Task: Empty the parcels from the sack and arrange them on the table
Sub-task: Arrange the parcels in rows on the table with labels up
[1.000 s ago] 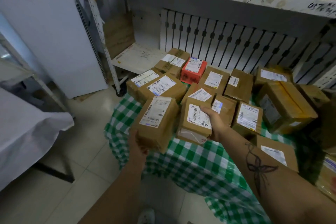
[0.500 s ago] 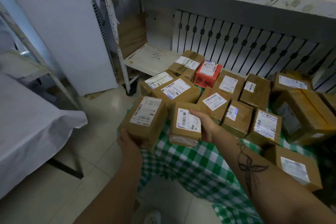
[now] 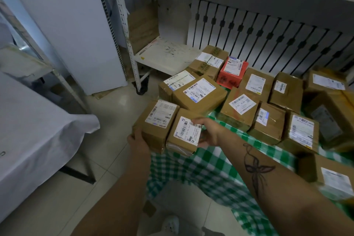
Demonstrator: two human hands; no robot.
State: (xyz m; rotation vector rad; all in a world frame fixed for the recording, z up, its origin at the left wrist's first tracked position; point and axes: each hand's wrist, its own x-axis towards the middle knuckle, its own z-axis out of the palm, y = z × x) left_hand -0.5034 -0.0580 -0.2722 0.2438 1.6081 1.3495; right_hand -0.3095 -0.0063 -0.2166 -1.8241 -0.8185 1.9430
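Here the left hand [image 3: 138, 141] grips the near end of a brown parcel [image 3: 156, 122] at the counter [image 3: 214, 168] edge, mid-frame, over open floor [image 3: 107, 113] to the left. The right hand [image 3: 206, 132] clasps a second parcel [image 3: 184, 132] touching it. Both run lengthwise away from the person, labels up. Farther back, more boxes [image 3: 199, 94] crowd the checked cloth, a red box [image 3: 230, 73] among them.

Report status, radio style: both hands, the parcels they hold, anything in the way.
Left hand gripping labelled brown parcel. Right hand gripping second brown parcel, at green checked table corner. Big box right behind.
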